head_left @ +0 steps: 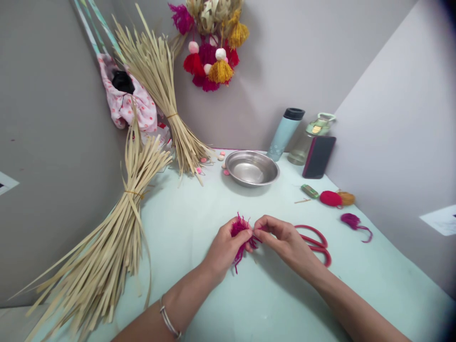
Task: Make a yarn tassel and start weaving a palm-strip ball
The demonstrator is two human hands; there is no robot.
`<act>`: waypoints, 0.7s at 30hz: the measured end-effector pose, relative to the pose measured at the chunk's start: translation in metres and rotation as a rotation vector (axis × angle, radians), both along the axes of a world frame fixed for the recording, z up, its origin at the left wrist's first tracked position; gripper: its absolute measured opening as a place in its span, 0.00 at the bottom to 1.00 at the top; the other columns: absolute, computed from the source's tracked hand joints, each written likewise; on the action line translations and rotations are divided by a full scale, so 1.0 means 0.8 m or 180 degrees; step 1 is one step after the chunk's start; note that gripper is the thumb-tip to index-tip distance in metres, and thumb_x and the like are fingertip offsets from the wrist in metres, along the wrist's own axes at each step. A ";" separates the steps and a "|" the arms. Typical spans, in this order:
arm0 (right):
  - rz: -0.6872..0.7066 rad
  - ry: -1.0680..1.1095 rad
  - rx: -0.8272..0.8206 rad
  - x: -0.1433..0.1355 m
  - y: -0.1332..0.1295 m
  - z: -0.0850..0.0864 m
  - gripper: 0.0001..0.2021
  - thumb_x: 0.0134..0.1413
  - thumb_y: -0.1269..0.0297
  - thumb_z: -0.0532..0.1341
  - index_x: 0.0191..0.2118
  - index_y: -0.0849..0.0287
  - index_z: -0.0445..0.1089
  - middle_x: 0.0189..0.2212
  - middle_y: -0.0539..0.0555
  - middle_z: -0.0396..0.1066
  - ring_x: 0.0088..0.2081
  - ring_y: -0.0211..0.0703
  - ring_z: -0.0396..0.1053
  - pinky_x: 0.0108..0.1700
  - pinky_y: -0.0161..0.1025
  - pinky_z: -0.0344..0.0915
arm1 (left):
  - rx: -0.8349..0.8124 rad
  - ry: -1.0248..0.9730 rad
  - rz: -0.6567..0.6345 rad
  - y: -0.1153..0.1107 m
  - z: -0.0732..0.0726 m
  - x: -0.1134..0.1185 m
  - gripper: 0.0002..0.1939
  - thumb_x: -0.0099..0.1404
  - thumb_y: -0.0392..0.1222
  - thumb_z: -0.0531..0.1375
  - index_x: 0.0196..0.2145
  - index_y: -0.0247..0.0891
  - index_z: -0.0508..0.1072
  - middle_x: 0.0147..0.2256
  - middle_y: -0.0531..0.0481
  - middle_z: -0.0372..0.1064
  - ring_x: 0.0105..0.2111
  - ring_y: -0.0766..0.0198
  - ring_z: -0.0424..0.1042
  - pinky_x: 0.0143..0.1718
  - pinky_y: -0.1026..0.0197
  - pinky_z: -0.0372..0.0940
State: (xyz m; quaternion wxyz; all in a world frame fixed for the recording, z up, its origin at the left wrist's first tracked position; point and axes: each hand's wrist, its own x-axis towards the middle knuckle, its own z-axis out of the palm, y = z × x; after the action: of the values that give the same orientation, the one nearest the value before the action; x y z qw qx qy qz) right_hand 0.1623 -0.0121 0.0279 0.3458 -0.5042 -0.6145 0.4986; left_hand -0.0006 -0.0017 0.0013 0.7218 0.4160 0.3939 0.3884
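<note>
Over the middle of the pale green table, my left hand (pixel 226 244) is closed around a magenta yarn tassel (pixel 240 228), whose loose strands stick out above and below the fingers. My right hand (pixel 280 235) meets it from the right, thumb and forefinger pinched together at the tassel's edge on what looks like its yarn strands. The fingertips of both hands nearly touch. Red-handled scissors (pixel 317 244) lie just beyond my right wrist, their blades hidden behind the hand.
Bundles of dried straw strips (pixel 133 204) lean at the left. A steel bowl (pixel 252 168) sits at the back, near small pink beads (pixel 198 170). Bottles (pixel 285 135) and a phone (pixel 319 157) stand back right. Yarn balls (pixel 331 198) and purple yarn (pixel 351 220) lie right. Tassels (pixel 217 61) hang on the wall.
</note>
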 end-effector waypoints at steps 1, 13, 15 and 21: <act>-0.0026 -0.0024 0.0026 0.000 0.000 0.001 0.07 0.59 0.61 0.59 0.32 0.58 0.68 0.28 0.50 0.70 0.32 0.40 0.66 0.38 0.37 0.62 | -0.0004 -0.0010 0.0001 0.000 0.000 0.000 0.10 0.60 0.46 0.61 0.31 0.38 0.66 0.22 0.55 0.63 0.25 0.66 0.67 0.33 0.63 0.60; -0.0047 -0.0166 0.0031 -0.005 -0.002 0.006 0.03 0.54 0.68 0.58 0.30 0.58 0.66 0.27 0.49 0.70 0.31 0.40 0.65 0.36 0.37 0.61 | 0.0258 0.0040 -0.0135 0.000 0.001 0.000 0.05 0.59 0.40 0.60 0.30 0.37 0.67 0.24 0.55 0.64 0.25 0.68 0.65 0.31 0.64 0.60; -0.0022 -0.0211 0.0012 -0.006 -0.003 0.007 0.03 0.54 0.69 0.58 0.29 0.58 0.66 0.26 0.48 0.69 0.31 0.40 0.64 0.36 0.36 0.60 | 0.0239 0.0015 -0.0104 0.001 -0.001 0.001 0.03 0.58 0.38 0.59 0.29 0.37 0.66 0.24 0.55 0.64 0.24 0.69 0.65 0.31 0.65 0.60; -0.0053 -0.0134 -0.0072 -0.005 -0.002 0.005 0.04 0.53 0.69 0.57 0.29 0.57 0.64 0.25 0.47 0.67 0.30 0.39 0.63 0.35 0.36 0.59 | -0.0003 -0.0137 0.0050 0.001 -0.001 0.001 0.04 0.59 0.39 0.58 0.30 0.37 0.65 0.24 0.55 0.62 0.23 0.69 0.64 0.31 0.64 0.60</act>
State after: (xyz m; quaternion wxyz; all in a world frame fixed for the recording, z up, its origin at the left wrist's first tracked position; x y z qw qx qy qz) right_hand 0.1586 -0.0134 0.0316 0.3311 -0.5235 -0.6118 0.4919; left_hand 0.0001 -0.0010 0.0008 0.7272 0.4041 0.3817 0.4027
